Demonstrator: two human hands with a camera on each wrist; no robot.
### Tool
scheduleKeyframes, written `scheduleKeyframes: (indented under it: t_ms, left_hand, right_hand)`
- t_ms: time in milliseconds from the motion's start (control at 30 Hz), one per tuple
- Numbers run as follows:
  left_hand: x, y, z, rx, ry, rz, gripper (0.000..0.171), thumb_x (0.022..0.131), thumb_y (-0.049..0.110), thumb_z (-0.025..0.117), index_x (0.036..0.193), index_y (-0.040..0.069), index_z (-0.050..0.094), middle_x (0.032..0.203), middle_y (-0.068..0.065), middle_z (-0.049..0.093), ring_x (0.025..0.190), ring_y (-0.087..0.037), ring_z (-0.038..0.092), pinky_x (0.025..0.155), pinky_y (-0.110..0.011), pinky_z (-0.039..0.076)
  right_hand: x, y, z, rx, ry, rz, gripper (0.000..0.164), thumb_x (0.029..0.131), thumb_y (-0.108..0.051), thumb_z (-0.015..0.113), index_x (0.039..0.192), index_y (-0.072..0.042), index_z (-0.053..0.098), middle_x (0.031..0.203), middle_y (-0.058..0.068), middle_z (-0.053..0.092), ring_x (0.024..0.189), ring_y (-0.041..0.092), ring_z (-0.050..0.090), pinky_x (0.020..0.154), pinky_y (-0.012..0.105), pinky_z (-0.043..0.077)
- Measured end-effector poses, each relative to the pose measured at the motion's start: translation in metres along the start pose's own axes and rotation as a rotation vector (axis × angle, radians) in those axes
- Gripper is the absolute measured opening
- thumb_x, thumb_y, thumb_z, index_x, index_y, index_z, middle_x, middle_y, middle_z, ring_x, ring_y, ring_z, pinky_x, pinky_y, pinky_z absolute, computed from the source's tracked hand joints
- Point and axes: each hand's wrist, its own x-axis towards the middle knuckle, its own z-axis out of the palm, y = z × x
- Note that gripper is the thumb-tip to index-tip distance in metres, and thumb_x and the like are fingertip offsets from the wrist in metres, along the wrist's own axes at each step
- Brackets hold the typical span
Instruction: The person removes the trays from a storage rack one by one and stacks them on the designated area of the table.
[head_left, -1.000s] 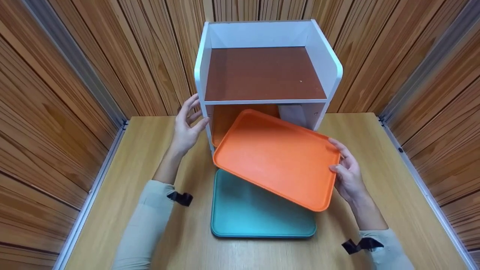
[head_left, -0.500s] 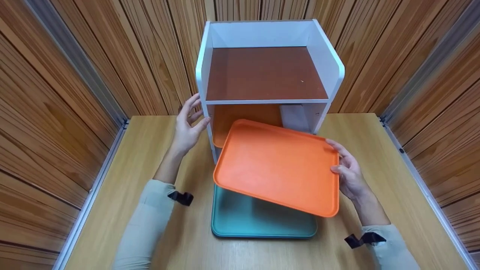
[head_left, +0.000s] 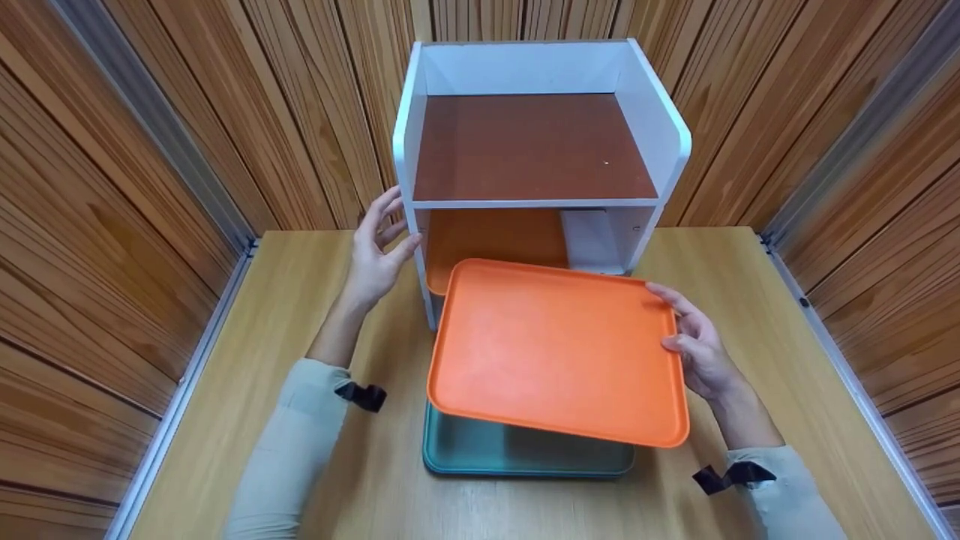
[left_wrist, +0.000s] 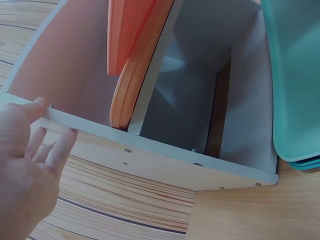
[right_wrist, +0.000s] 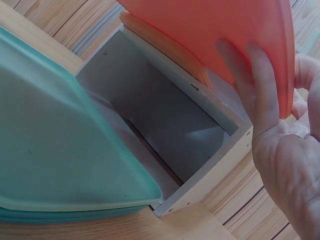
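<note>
My right hand (head_left: 705, 349) pinches the right edge of a bright orange tray (head_left: 559, 349), thumb on top and fingers beneath. The tray hangs tilted in front of the white shelf unit (head_left: 656, 150) and overlaps a stack of teal trays (head_left: 525, 454) on the table. In the right wrist view, fingers (right_wrist: 265, 85) lie against the tray's underside. At the unit's left side panel, my left hand (head_left: 375, 259) touches the outer face and front edge with loosely bent fingers. Inside the middle compartment, toward its left, lies another orange tray (head_left: 495, 236).
The unit's top shelf (head_left: 532, 146) has a brown surface. Below the middle board is a grey lower compartment (left_wrist: 185, 100), with the teal stack in front of it. Wood-panelled walls (head_left: 112, 187) enclose the table (head_left: 300, 300) at the back and both sides.
The orange tray has come out of the middle compartment toward the person, turning straighter and covering more of the teal stack. My right hand has moved slightly down; the left has stayed put.
</note>
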Motion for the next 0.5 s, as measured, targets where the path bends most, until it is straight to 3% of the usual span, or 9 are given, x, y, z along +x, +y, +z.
scheduleKeyframes:
  t_ms: [233,500]
  left_hand:
    - [0.0001,0.0020,0.0001,-0.001,0.003,-0.042,0.073,0.103,-0.012,0.070,0.169,0.001,0.042,0.167,-0.026,0.054,0.150,-0.052,0.062,0.108,-0.047,0.069]
    - [-0.0007,0.0016,-0.0003,0.006,-0.001,-0.024,0.070,0.104,-0.011,0.069,0.168,0.000,0.042,0.166,-0.027,0.054,0.151,-0.053,0.062,0.111,-0.050,0.067]
  right_hand:
    - [-0.0031,0.0014,0.0038,-0.024,0.035,0.052,0.081,0.099,0.021,0.028,0.166,-0.017,0.051,0.158,0.002,0.054,0.140,0.017,0.071,0.111,0.034,0.065]
    - [-0.0078,0.0066,0.0054,0.082,-0.050,0.045,0.081,0.098,0.024,0.023,0.168,-0.010,0.047,0.165,0.008,0.052,0.147,0.021,0.068,0.116,0.038,0.062]
